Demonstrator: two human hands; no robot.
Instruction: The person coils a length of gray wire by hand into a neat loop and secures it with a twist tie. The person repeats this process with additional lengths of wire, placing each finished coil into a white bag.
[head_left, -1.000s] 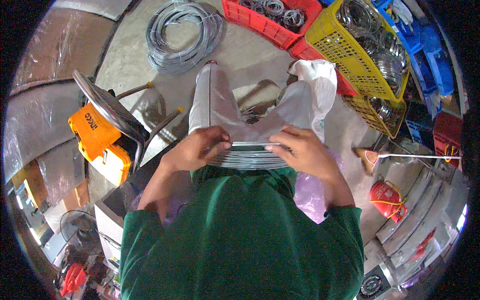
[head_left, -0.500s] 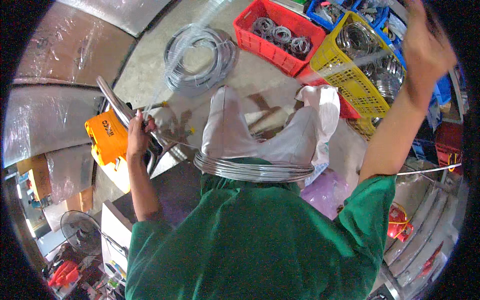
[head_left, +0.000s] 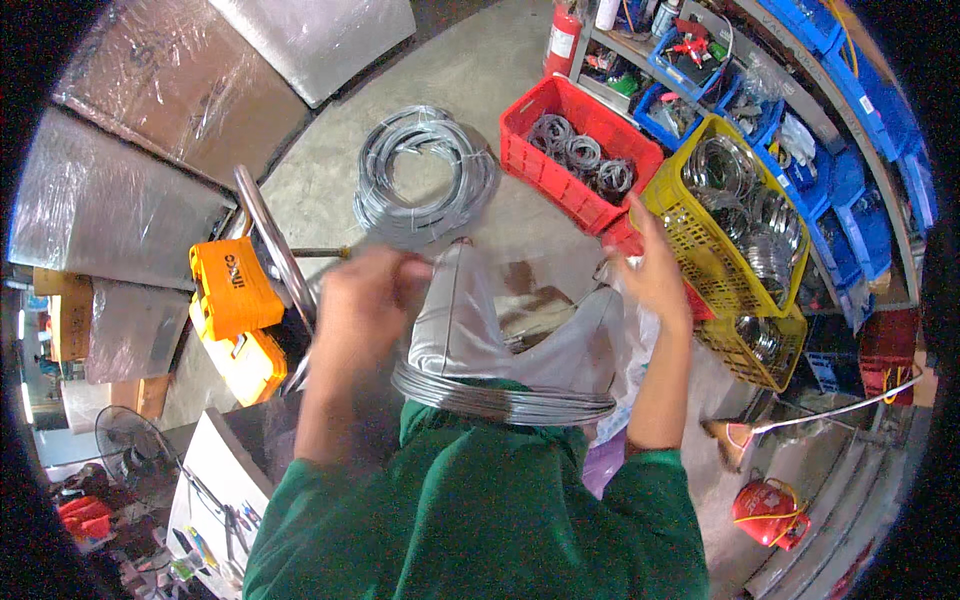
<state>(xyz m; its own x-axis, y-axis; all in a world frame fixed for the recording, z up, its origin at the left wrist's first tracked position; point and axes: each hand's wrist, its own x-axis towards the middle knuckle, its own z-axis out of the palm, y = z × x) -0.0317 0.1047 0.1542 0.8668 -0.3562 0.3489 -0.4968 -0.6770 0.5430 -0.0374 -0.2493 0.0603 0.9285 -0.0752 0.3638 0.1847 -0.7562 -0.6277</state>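
Note:
A coil of silver wire [head_left: 500, 402] lies across my lap, against my green shirt. Smeared by motion, my left hand [head_left: 375, 290] is raised above the left side of the coil, near my left knee; what its fingers do cannot be made out. My right hand [head_left: 650, 265] is up to the right of my right knee, its fingers apart and nothing visible in them. Beyond my knees, a larger wire coil [head_left: 378, 180] rests on the floor.
A red crate [head_left: 570, 190] and a yellow crate [head_left: 690, 225] hold small wire coils at the far right. Blue bins [head_left: 830, 250] line a shelf behind them. Orange cases [head_left: 235, 285] stand beside a curved metal tube [head_left: 270, 225] at left. A red extinguisher [head_left: 765, 515] is low right.
My right hand has come down and inward from high on the right. The left hand has left the metal tube's side and moved right. A translucent strip seen earlier is gone from view.

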